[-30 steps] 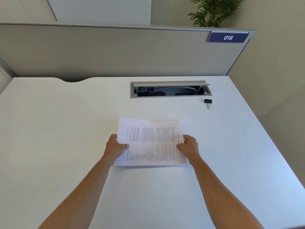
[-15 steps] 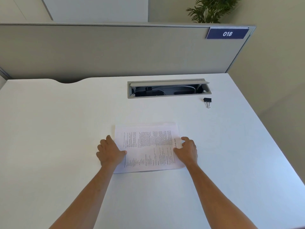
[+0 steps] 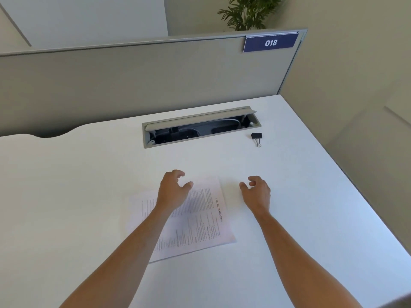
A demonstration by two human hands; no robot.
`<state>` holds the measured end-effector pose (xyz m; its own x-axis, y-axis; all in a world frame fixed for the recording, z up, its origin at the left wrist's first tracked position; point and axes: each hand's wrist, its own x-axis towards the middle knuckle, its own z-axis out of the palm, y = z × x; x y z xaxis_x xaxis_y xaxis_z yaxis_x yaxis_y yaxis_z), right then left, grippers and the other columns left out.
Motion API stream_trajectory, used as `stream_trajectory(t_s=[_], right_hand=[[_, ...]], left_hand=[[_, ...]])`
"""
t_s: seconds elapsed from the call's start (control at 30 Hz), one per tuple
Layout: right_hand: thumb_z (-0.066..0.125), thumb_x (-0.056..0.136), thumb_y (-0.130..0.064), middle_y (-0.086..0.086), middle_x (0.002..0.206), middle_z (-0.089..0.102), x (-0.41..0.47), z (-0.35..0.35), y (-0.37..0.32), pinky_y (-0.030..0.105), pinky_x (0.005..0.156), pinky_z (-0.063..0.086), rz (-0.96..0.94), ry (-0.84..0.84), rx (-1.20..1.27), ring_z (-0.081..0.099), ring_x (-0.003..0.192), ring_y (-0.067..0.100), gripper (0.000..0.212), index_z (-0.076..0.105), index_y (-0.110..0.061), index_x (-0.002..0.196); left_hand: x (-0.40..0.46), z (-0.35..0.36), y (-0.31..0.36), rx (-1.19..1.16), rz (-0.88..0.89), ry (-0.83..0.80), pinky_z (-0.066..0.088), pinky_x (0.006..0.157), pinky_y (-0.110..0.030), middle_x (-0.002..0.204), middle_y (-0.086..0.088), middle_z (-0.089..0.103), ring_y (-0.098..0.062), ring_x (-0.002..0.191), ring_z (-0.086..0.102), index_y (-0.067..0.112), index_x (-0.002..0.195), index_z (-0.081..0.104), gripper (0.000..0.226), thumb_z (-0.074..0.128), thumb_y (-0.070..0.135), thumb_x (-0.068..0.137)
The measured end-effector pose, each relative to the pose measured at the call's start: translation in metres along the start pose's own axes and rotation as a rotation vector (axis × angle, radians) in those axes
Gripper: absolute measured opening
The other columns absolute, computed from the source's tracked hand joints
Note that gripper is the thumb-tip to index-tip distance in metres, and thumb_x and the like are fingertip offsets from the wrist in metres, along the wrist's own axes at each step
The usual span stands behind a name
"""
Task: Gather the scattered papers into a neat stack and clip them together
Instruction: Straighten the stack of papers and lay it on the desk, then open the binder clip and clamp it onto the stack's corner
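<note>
Fingers (image 3: 181,174) above squared printed papers (image 3: 200,221)

Papers (image 3: 195,221) on desk (image 3: 66,196), binder clip (image 3: 256,137) behind, right of cable tray (image 3: 200,127)

White desk (image 3: 66,196), open cable tray (image 3: 200,127), grey partition (image 3: 133,81) with "018" sign (image 3: 270,42), potted plant (image 3: 249,12)

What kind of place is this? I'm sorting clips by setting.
Likely an office cubicle: a white desk against a grey partition with a numbered plate, and a cable tray.
</note>
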<state>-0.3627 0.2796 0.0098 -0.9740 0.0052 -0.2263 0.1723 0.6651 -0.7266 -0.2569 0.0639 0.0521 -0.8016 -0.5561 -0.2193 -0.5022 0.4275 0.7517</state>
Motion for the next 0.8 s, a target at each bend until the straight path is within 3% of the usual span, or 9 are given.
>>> stream_trajectory(t_s=[0.13,0.27,0.53,0.6,0.67,0.73,0.8], right_hand=[[0.064,0.09,-0.027,0.007,0.126,0.062,0.048,-0.01,-0.005,0.037,0.097,0.047,0.026,0.045,0.047,0.057,0.118,0.025,0.043,0.057,-0.011,0.129],[0.064,0.09,-0.025,0.009,0.133,0.059,0.094,-0.014,-0.018,0.041,0.101,0.047,0.05,0.069,0.093,0.056,0.123,0.026,0.048,0.054,-0.01,0.134],[0.059,0.093,-0.02,0.013,0.141,0.054,0.189,-0.016,-0.035,0.045,0.108,0.044,0.069,0.064,0.122,0.051,0.13,0.028,0.053,0.046,-0.008,0.143],[0.057,0.093,-0.016,0.013,0.138,0.056,0.201,-0.017,-0.038,0.042,0.105,0.046,0.051,0.048,0.093,0.054,0.124,0.028,0.049,0.049,-0.005,0.14],[0.054,0.093,-0.009,0.013,0.123,0.063,0.218,-0.016,-0.039,0.033,0.088,0.05,0.036,0.026,0.036,0.057,0.102,0.024,0.033,0.059,-0.001,0.124],[0.052,0.09,-0.003,0.014,0.109,0.066,0.217,-0.016,-0.042,0.028,0.071,0.045,0.018,0.028,0.015,0.054,0.085,0.022,0.021,0.064,0.001,0.107],[0.053,0.089,-0.001,0.014,0.106,0.067,0.217,-0.014,-0.043,0.03,0.071,0.048,0.015,0.037,0.038,0.06,0.086,0.025,0.021,0.065,0.001,0.107]], left_hand=[[0.04,0.038,0.035,-0.068,-0.015,-0.154,0.045,0.103,-0.039,0.141,-0.004,0.05,-0.021,0.13,0.048,0.017,0.13,0.056,0.044,0.068,0.031,0.09],[0.074,0.073,0.068,-0.203,-0.055,-0.247,0.049,0.096,-0.034,0.141,-0.006,0.053,-0.02,0.13,0.05,0.017,0.135,0.055,0.045,0.066,0.025,0.092],[0.164,0.157,0.131,-0.343,-0.111,-0.328,0.041,0.111,-0.043,0.149,-0.003,0.048,-0.027,0.13,0.052,0.015,0.144,0.046,0.054,0.062,0.024,0.093],[0.18,0.174,0.142,-0.383,-0.122,-0.351,0.04,0.112,-0.043,0.149,-0.003,0.047,-0.027,0.131,0.051,0.015,0.146,0.044,0.055,0.06,0.021,0.093],[0.197,0.196,0.153,-0.413,-0.128,-0.376,0.039,0.112,-0.042,0.149,-0.003,0.048,-0.024,0.132,0.05,0.016,0.146,0.044,0.053,0.057,0.017,0.094],[0.198,0.2,0.158,-0.415,-0.128,-0.36,0.039,0.112,-0.039,0.145,-0.003,0.052,-0.022,0.129,0.053,0.015,0.143,0.048,0.048,0.054,0.012,0.096],[0.2,0.204,0.16,-0.414,-0.146,-0.312,0.041,0.11,-0.033,0.137,-0.003,0.059,-0.02,0.122,0.058,0.013,0.137,0.056,0.042,0.055,0.007,0.095]])
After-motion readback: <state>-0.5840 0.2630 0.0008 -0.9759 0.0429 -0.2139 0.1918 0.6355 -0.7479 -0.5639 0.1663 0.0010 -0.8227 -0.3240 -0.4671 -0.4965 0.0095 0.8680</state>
